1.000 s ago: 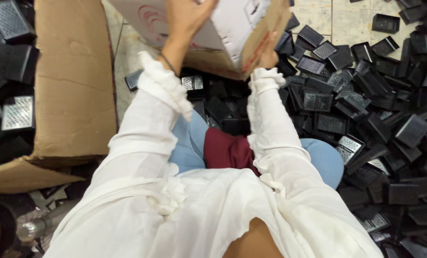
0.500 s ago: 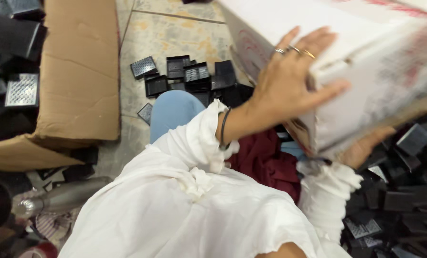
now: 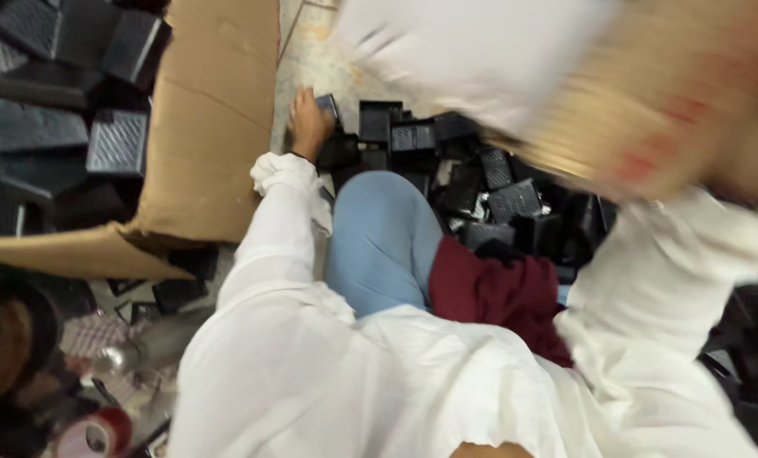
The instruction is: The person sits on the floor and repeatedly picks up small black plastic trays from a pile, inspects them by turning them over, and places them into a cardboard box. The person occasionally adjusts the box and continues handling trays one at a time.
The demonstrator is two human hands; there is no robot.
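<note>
Your left hand (image 3: 309, 123) is reaching down to the floor, fingers curling onto a small black tray (image 3: 328, 107) at the near edge of the black tray pile (image 3: 481, 182). Your right hand is lying hidden behind the blurred cardboard box (image 3: 565, 76) above that pile, so I cannot tell its grip.

A pale speckled tiled floor (image 3: 311, 51) carries the things. A heap of small black plastic trays (image 3: 481, 182) lies spread across it. A flattened brown cardboard sheet (image 3: 209, 119) lies on the floor to the left, with more black trays (image 3: 56, 127) beside it. A red tape roll (image 3: 99, 434) sits near the lower left corner.
</note>
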